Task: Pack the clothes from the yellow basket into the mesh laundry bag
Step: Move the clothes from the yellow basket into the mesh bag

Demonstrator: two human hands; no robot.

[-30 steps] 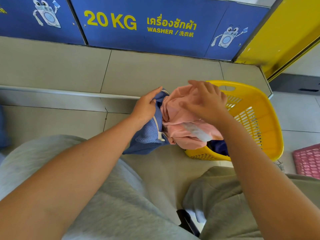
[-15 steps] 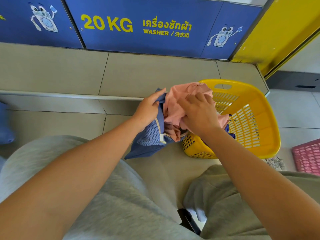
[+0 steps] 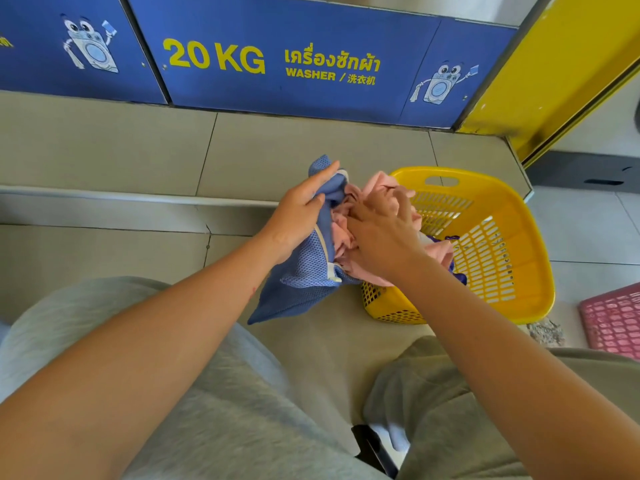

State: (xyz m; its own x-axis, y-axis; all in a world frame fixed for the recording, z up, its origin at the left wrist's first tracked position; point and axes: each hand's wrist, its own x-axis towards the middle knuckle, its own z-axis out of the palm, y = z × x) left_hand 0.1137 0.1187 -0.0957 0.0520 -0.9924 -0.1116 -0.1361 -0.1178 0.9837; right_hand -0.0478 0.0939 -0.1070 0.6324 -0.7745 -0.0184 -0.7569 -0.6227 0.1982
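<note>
Blue mesh laundry bag hangs just left of the yellow basket. Its long axis runs from the loose bottom corner nearest the person up and away to the mouth, which faces right toward the basket. Left hand grips the bag's far rim, fingers folded over the mesh; right hand, fingers curled, clutches the pink garment at the bag mouth, above the basket's left rim.
</note>
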